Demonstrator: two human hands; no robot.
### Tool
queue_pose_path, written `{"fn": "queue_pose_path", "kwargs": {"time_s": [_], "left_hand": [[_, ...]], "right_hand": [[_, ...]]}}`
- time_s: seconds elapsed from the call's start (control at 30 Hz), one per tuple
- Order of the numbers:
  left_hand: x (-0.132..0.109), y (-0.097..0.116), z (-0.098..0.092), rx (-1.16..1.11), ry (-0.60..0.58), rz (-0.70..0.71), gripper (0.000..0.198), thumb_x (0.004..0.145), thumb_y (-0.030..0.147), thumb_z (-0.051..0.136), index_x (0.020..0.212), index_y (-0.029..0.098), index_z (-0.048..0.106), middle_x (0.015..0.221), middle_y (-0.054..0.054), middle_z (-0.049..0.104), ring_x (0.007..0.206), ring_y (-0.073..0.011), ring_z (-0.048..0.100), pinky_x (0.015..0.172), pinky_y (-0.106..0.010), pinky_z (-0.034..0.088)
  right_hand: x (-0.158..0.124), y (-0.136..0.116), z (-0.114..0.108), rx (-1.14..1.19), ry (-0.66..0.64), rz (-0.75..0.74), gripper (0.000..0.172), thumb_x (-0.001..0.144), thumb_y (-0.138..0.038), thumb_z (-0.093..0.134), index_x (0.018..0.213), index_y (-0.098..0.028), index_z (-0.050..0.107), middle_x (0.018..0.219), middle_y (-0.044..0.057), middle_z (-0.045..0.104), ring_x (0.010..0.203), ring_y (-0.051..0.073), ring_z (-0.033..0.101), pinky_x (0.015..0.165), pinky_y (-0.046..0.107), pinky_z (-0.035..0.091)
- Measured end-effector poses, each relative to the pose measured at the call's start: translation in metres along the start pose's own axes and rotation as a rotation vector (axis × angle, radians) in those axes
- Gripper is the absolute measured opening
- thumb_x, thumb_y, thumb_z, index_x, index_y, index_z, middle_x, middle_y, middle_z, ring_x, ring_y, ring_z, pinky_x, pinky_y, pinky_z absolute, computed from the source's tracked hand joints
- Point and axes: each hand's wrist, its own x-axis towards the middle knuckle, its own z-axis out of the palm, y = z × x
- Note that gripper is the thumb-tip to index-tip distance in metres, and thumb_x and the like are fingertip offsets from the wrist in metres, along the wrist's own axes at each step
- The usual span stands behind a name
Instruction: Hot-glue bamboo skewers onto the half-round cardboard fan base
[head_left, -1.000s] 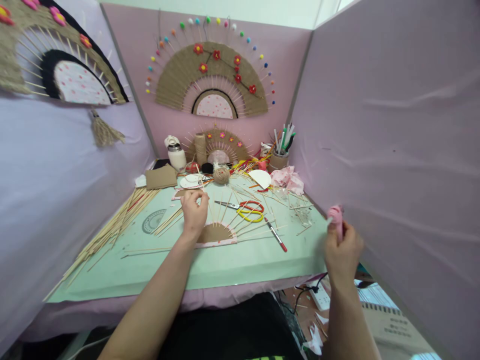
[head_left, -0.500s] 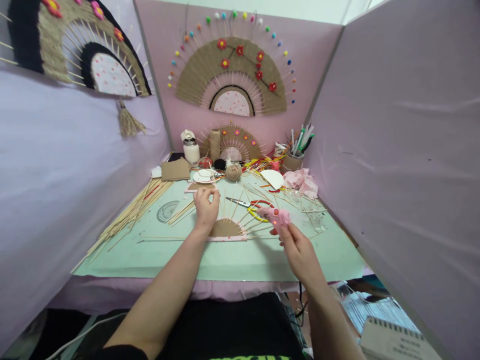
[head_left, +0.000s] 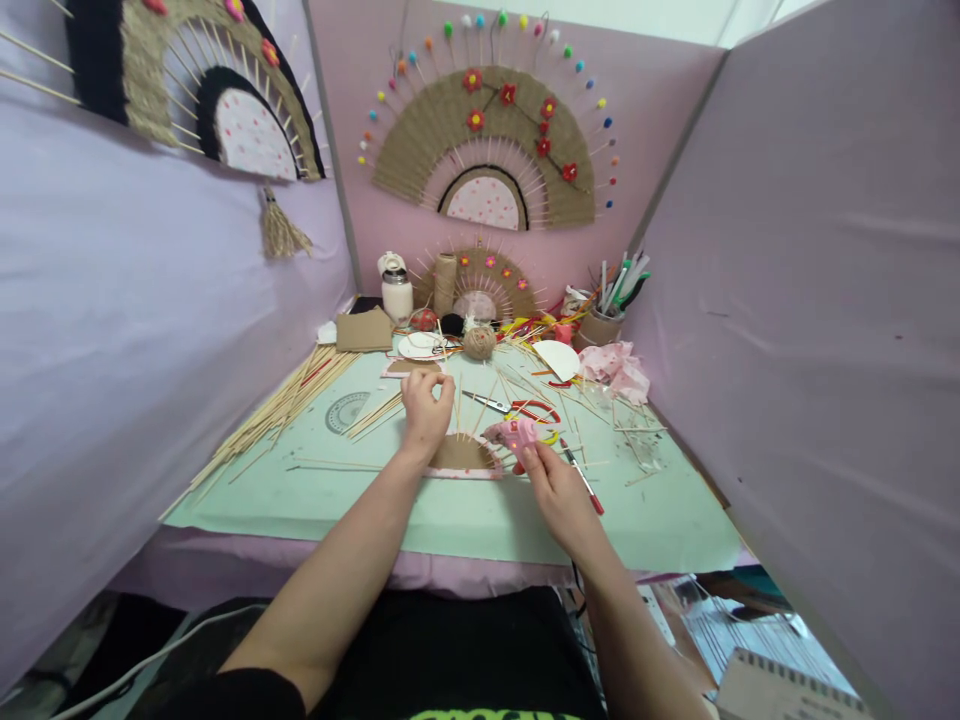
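My left hand (head_left: 425,410) is closed in a pinch on a thin wooden skewer (head_left: 457,398) that fans out from a small brown cardboard half-disc (head_left: 463,455) on the green mat. My right hand (head_left: 555,490) grips a pink glue gun (head_left: 513,435), its nozzle pointing left at the right edge of the half-disc. Several more skewers radiate from that half-disc.
Scissors with red and yellow handles (head_left: 525,410) and a red pen (head_left: 583,482) lie right of the half-disc. A pile of skewers (head_left: 277,415) runs along the left. A twine ball (head_left: 479,342), a pen cup (head_left: 600,325) and pink paper (head_left: 619,368) stand at the back. Pink partition walls close three sides.
My right hand brought the pink glue gun from the table's right edge leftward to the half-disc. My left hand kept its pinch on the skewer.
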Motion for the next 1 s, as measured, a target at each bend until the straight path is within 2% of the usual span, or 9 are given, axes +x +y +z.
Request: {"fn": "queue_pose_path", "kwargs": {"time_s": [0.53,1.0], "left_hand": [[-0.0009,-0.0013,0.0016,0.017,0.003,-0.006,0.018,0.084,0.018,0.059,0.066,0.023,0.060,0.083,-0.004,0.059,0.091,-0.0232,0.054,0.092,-0.038,0.041],[-0.0016,-0.0004,0.0017,0.025,-0.008,-0.023,0.018,0.084,0.019,0.058,0.066,0.023,0.060,0.084,-0.005,0.059,0.094,-0.0235,0.053,0.092,-0.038,0.041]], "right_hand": [[0.0030,0.0034,0.0065,-0.047,0.010,0.007,0.041,0.096,-0.050,0.029,0.077,-0.024,0.054,0.073,0.007,0.066,0.067,0.022,0.058,0.062,0.029,0.037],[0.0035,0.0050,0.0080,-0.052,0.020,0.000,0.039,0.096,-0.048,0.031,0.076,-0.023,0.054,0.077,0.008,0.068,0.073,0.022,0.060,0.066,0.029,0.039]]}}
